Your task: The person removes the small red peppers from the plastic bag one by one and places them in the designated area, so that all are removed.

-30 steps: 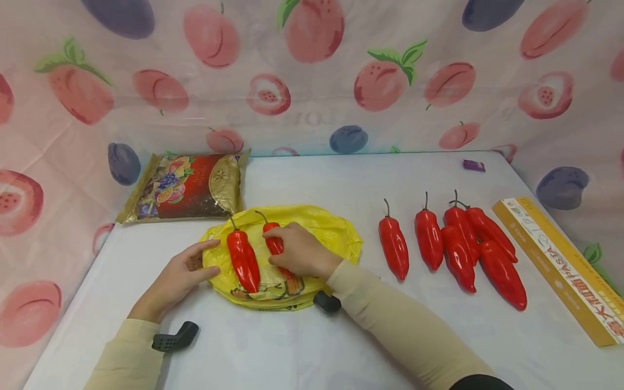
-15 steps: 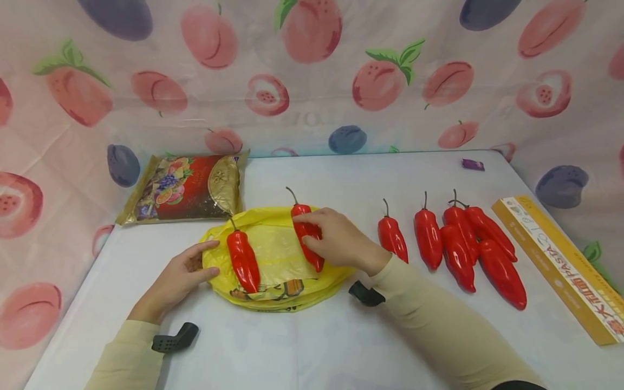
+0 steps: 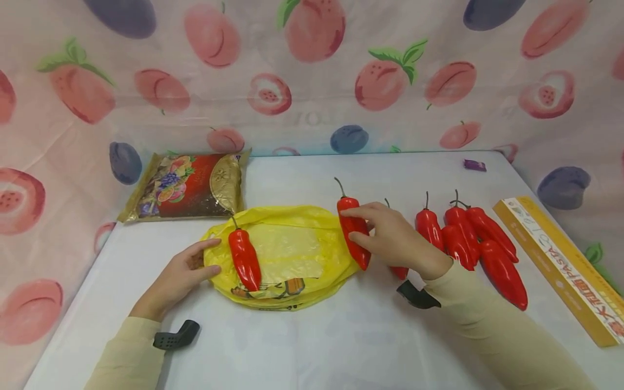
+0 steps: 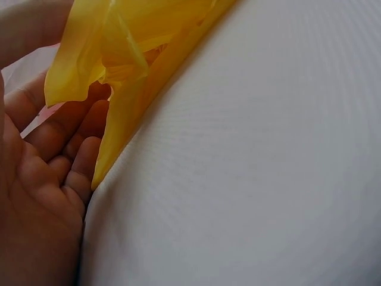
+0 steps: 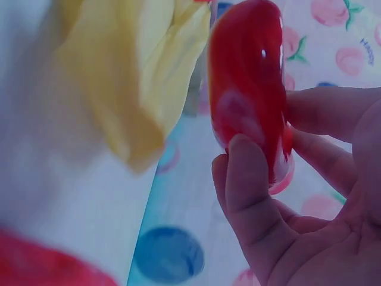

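Note:
My right hand (image 3: 387, 233) pinches a red chili pepper (image 3: 353, 233) with a dark curved stem, between thumb and fingers, over the right edge of a yellow plastic bag (image 3: 292, 238). In the right wrist view the glossy pepper (image 5: 250, 77) stands upright in the fingertips. The bag lies flat on the white table. Another red chili pepper (image 3: 245, 259) lies on its left part. At the bag's left edge rests my left hand (image 3: 177, 279), thumb and index finger apart, tips touching the plastic. The left wrist view shows its other fingers loosely bent beside the bag's edge (image 4: 125, 101).
Several more red chili peppers (image 3: 504, 273) lie to the right, one partly hidden behind my right hand. A long yellow pasta box (image 3: 560, 271) lies at the right side. Back left is a brown and gold packet (image 3: 187, 187); back right, a small purple wrapper (image 3: 475, 165).
My right hand has lifted the second pepper off the bag and carried it right, to the bag's right edge. The left hand and the other pepper on the bag have stayed in place.

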A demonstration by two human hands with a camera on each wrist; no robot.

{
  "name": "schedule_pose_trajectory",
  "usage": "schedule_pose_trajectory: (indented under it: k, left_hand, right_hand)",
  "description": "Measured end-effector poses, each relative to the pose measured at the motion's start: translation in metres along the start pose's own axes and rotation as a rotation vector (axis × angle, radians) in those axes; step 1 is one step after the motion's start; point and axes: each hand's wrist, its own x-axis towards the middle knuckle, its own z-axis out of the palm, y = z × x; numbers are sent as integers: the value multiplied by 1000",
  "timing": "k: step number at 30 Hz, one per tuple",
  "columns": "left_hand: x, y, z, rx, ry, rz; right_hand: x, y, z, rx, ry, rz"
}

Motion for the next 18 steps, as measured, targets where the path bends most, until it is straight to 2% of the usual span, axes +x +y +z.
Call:
schedule_pose_trajectory:
  k: [8,18]
  left_hand:
    - [1,2,1,7,-4,-1]
    - [1,5,2,-4,-2,-18]
  right_hand:
    - [-31,35,-20,-8,28,121]
    - [-65,72,-28,-41,31,162]
